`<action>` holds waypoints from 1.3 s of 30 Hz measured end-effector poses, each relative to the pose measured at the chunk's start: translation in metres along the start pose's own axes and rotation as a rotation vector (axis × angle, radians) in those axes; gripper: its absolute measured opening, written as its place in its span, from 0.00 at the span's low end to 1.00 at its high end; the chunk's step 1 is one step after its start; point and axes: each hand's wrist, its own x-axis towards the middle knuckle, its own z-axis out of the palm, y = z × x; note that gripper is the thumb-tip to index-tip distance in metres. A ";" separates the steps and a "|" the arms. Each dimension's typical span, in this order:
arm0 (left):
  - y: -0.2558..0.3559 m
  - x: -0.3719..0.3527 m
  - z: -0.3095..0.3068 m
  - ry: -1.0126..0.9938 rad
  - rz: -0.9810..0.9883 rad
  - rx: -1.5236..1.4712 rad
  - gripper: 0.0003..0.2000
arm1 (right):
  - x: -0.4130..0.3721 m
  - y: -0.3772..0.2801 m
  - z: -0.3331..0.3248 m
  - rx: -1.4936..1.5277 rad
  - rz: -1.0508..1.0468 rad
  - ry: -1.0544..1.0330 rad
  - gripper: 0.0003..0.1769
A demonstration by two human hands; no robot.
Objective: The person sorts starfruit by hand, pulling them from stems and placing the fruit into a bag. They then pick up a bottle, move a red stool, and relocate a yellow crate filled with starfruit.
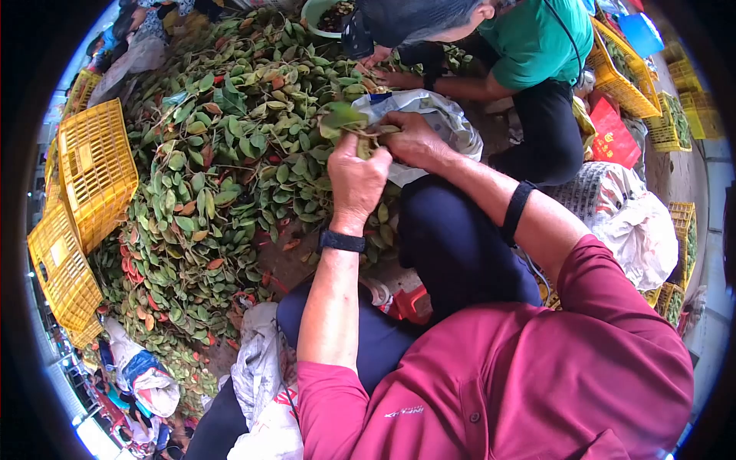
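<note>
My left hand [357, 180] is closed, thumb up, around the stem of a leafy sprig [344, 118]. The sprig's green leaf is blurred. From the right, my right hand [415, 141] pinches the same sprig near its thin brown stems. Both hands meet above the edge of a large heap of leafy cuttings [230, 153], mostly green with some brown and reddish leaves. Just behind my right hand lies a white plastic sack [452, 123], close to my knee.
A person in a green shirt [548, 46] bends over the heap opposite me, hands among the leaves. Yellow crates [96, 169] stand at left, and another yellow crate [625, 69] holds leaves at right. A pale bowl [313, 17], red bag [613, 138] and white sack [632, 230] are nearby.
</note>
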 end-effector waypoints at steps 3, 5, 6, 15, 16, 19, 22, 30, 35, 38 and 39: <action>-0.004 -0.001 0.007 0.017 0.023 0.030 0.12 | 0.003 0.008 0.000 -0.005 0.000 0.008 0.15; -0.010 -0.001 0.004 -0.007 -0.120 -0.031 0.14 | 0.000 -0.003 -0.006 -0.008 0.164 -0.081 0.16; -0.013 0.001 0.001 -0.016 -0.181 -0.060 0.14 | -0.001 -0.008 -0.009 -0.018 0.193 -0.149 0.17; -0.026 0.025 -0.063 -0.034 -0.493 -0.550 0.17 | 0.010 0.054 -0.052 -0.608 -0.056 -0.068 0.25; -0.018 0.024 -0.063 -0.028 -0.445 -0.759 0.19 | 0.011 0.049 -0.053 -0.574 -0.089 -0.086 0.27; 0.004 0.021 -0.082 -0.236 -0.503 -0.876 0.19 | 0.004 0.016 -0.045 -0.392 -0.115 -0.181 0.33; -0.009 0.013 -0.099 -0.369 -0.446 -0.995 0.17 | 0.001 -0.033 -0.036 -0.108 -0.110 -0.313 0.39; -0.004 -0.003 -0.096 -0.600 -0.320 -1.250 0.19 | -0.005 -0.042 0.002 0.422 -0.023 -0.728 0.34; 0.001 -0.011 -0.101 -0.574 -0.333 -1.218 0.19 | -0.010 -0.038 0.009 0.340 0.008 -0.809 0.26; 0.011 -0.017 -0.099 -0.562 -0.384 -1.346 0.18 | -0.008 -0.041 0.025 0.179 -0.085 -0.744 0.26; 0.014 -0.020 -0.098 -0.559 -0.404 -1.405 0.17 | -0.007 -0.041 0.030 0.121 -0.114 -0.728 0.26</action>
